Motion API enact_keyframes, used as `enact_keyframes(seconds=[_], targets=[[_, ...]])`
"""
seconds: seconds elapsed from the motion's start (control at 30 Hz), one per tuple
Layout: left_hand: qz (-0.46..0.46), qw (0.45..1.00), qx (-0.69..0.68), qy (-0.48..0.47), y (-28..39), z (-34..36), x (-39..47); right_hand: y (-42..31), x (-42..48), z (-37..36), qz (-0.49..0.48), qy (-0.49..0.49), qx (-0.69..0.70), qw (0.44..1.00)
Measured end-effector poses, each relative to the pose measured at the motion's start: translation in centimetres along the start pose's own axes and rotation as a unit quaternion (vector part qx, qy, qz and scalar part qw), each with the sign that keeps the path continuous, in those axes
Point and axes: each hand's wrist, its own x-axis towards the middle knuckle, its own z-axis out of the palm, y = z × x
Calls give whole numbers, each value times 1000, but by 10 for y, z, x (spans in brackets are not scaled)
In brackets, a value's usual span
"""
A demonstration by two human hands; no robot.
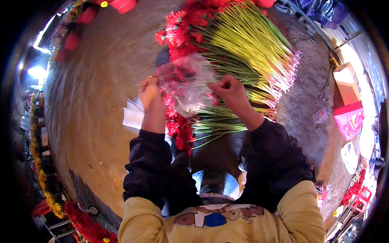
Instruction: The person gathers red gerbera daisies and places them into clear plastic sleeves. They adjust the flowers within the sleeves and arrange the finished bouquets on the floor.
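Observation:
Between my two hands hangs a clear plastic sleeve or bag [194,82], crumpled and see-through. My left hand [150,91] is raised at its left side, fingers curled in at its edge. At the right side, my right hand [228,88] has thumb and forefinger pinched together near the plastic; whether it grips the film is not plain. Beneath lie many red gerbera-like flowers [179,127], heads to the left, their long green stems [249,39] spread to the right with pinkish ends. White sheets [133,114] show behind my left wrist.
Red pots [123,4] stand at the upper left. A cardboard box [346,82] and a pink bag [349,120] lie at the right on the brown floor [91,106]. More red flowers [83,218] are at the lower left, and a red plastic stool [361,199] is at the lower right.

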Motion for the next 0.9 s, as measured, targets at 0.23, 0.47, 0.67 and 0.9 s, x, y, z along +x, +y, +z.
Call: enact_keyframes(seconds=[0.23,0.47,0.67,0.9], targets=[[451,837,310,-14,22,38,-22,22,11,-7,-119,48,-225,966],[357,776,490,-173,-26,73,-43,20,21,-19,-178,99,-80,976],[291,788,484,-245,-22,63,-22,35,52,-47,-59,190,108,974],[462,675,424,-390,-11,65,-36,29,72,-64,-91,231,8,969]])
